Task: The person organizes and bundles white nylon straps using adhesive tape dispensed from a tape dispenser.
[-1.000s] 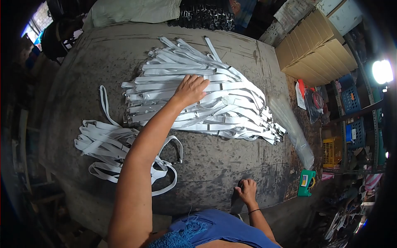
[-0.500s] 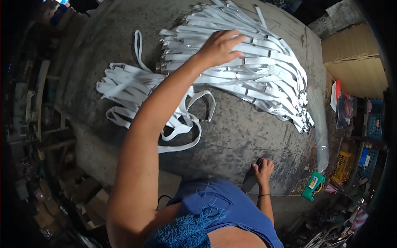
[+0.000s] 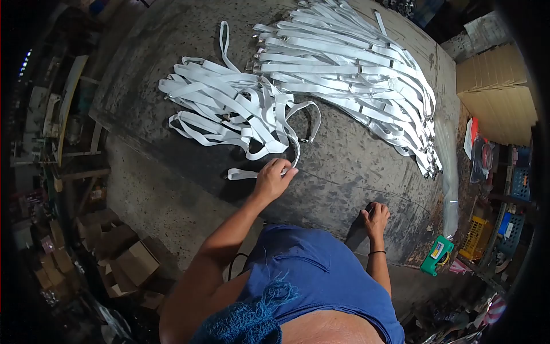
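My left hand (image 3: 274,182) is closed on a white lanyard (image 3: 243,174) near the table's front edge. That strap runs through the fingers and up toward a loose tangle of white lanyards (image 3: 220,103). Further right lies a large, spread bundle of white lanyards (image 3: 349,66), with small metal clips clustered at its ends. My right hand (image 3: 376,218) is at the front edge of the table, its fingers bent over something small and dark that I cannot make out.
The worn grey table (image 3: 344,172) carries a long clear plastic bundle (image 3: 448,189) on its right side. A green tape dispenser (image 3: 437,255) sits at the right corner. Beyond stand a cardboard box (image 3: 495,94) and a yellow basket (image 3: 474,238). Cartons (image 3: 134,266) lie at lower left.
My left hand has come back from over the large bundle to the near edge and taken hold of a lanyard from the tangle. My right hand stays at the table edge.
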Available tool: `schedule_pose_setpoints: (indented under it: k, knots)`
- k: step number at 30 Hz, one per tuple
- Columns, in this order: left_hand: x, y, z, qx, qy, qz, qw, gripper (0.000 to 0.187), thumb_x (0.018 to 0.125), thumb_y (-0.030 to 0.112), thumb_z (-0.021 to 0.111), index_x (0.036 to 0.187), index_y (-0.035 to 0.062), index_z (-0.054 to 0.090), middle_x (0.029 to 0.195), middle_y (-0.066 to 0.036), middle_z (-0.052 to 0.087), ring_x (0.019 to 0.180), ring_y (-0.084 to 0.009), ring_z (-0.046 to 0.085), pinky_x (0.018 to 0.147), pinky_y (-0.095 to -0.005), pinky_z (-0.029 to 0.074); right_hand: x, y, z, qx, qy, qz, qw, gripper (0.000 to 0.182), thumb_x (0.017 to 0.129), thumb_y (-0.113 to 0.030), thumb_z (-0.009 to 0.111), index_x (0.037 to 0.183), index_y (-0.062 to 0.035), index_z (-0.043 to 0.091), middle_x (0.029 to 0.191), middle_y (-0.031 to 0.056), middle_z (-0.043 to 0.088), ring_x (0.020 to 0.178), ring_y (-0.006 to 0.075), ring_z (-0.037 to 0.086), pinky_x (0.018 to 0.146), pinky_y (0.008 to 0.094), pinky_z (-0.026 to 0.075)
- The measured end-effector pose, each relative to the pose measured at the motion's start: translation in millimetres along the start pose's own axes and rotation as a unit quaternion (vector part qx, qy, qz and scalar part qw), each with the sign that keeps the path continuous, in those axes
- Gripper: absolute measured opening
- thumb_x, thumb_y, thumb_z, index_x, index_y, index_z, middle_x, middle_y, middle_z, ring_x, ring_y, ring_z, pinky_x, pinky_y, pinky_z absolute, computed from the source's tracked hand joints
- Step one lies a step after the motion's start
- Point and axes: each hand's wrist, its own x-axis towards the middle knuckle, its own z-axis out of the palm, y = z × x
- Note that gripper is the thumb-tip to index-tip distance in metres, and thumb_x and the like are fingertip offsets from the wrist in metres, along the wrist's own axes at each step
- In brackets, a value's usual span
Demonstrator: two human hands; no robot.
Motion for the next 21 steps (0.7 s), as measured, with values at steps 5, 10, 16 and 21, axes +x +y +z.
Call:
schedule_pose_setpoints:
  k: [5, 10, 16, 21]
  knots:
    - [31, 2, 18, 0.140, 0.071, 0.009, 0.987, 0.042, 0.082, 0.037, 0.075, 0.100, 0.0029, 0.059, 0.089, -0.016, 0.063, 0.083, -0.0358, 0.063, 0.071, -0.0458, 0.049, -6, 10, 7, 0.015, 0.016, -0.033, 0.999, 0.048, 0.076, -0.024, 0.077, 0.115, -0.0070, 0.057, 0.116, 0.0173, 0.053, 0.113, 0.0393, 0.048, 0.097, 0.0484, 0.040]
    - [71, 22, 9, 0.100, 0.055, -0.044, 0.992, 0.055, 0.084, 0.045, 0.070, 0.112, 0.0012, 0.052, 0.101, -0.021, 0.064, 0.096, -0.0407, 0.061, 0.081, -0.0476, 0.049, -12, 12, 9, 0.037, 0.037, -0.064, 0.997, 0.052, 0.075, -0.025, 0.077, 0.119, -0.0061, 0.056, 0.120, 0.0193, 0.053, 0.116, 0.0406, 0.049, 0.099, 0.0480, 0.039]
    - [138, -12, 7, 0.053, 0.211, -0.252, 0.943, 0.059, 0.079, 0.044, 0.075, 0.116, 0.0021, 0.058, 0.102, -0.014, 0.067, 0.089, -0.0276, 0.065, 0.080, -0.0393, 0.050, -13, 16, 14, 0.035, 0.056, -0.075, 0.995, 0.052, 0.076, -0.027, 0.077, 0.119, -0.0067, 0.056, 0.118, 0.0169, 0.053, 0.114, 0.0392, 0.049, 0.099, 0.0471, 0.039]
    - [159, -9, -16, -0.358, 0.081, -0.111, 0.924, 0.024, 0.084, 0.024, 0.073, 0.099, 0.0063, 0.068, 0.080, -0.001, 0.066, 0.072, -0.0110, 0.060, 0.068, -0.0269, 0.046, -12, 14, 10, 0.043, 0.050, -0.072, 0.995, 0.051, 0.075, -0.026, 0.078, 0.118, -0.0064, 0.057, 0.119, 0.0172, 0.054, 0.115, 0.0387, 0.050, 0.099, 0.0468, 0.040]
